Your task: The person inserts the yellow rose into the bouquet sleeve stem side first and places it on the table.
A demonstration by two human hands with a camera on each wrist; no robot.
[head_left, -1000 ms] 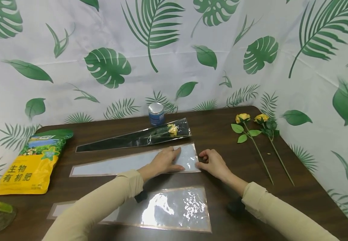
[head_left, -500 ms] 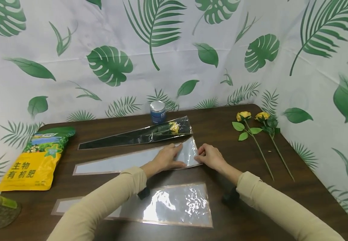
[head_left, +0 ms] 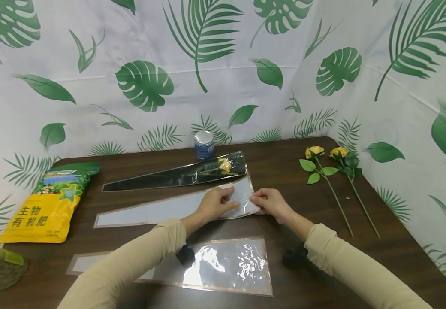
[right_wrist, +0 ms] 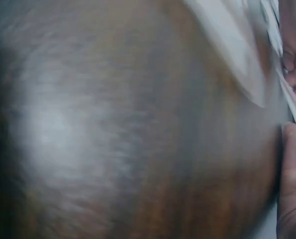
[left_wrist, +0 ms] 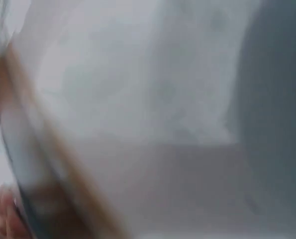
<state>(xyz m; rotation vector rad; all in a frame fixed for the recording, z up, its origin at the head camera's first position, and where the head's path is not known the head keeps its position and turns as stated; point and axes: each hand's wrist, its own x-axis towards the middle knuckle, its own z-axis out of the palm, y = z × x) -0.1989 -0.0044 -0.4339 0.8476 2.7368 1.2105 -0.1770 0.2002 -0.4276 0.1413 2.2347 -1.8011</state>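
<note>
In the head view, a tapered clear-and-white flower sleeve (head_left: 149, 207) with a pinkish border lies in the middle of the table. My left hand (head_left: 214, 203) is over it near the wide end, thumb and fingers spread apart; whether the fingertips touch the film is hard to tell. At the wide end's right edge my right hand (head_left: 272, 202) pinches the sleeve between thumb and fingers, and that end is slightly raised. The right wrist view shows the right thumb (right_wrist: 293, 169) against the film edge. The left wrist view is mostly blurred film.
Behind lies a black sleeve (head_left: 161, 178) with a yellow rose inside, near a blue tin (head_left: 204, 148). Another white sleeve (head_left: 223, 268) lies in front. Two yellow roses (head_left: 332, 189) rest at right; a yellow fertilizer bag (head_left: 39, 216) and a jar (head_left: 1, 268) stand left.
My right hand has gripped the sleeve's wide end, lifting its edge a little. My left fingers have drawn up from their flatter rest on the film.
</note>
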